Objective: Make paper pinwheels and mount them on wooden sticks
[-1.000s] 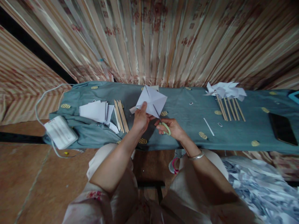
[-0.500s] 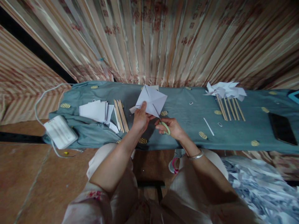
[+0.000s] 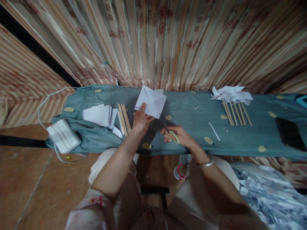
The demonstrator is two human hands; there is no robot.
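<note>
Held over the middle of the cloth-covered table, a white paper square [image 3: 153, 101] shows creases and slits running in from its corners. My left hand [image 3: 142, 120] grips it at the lower left edge, thumb on top and fingers beneath. My right hand [image 3: 178, 135] is closed round the pale green handles of a pair of scissors [image 3: 173, 136]. The dark blades point up and left, their tips close to the paper's lower corner; whether they touch it I cannot tell.
To the left lie wooden sticks [image 3: 124, 119], a stack of white paper [image 3: 97, 115] and a white power strip [image 3: 63, 136] with its cable. Paper pinwheels on sticks [image 3: 231, 95], a paper strip [image 3: 214, 131] and a black phone [image 3: 290, 133] lie right. A curtain [image 3: 153, 44] hangs behind.
The scissors have come back from the slit, down and to the right, with my right hand. My left hand has shifted the paper square slightly left.
</note>
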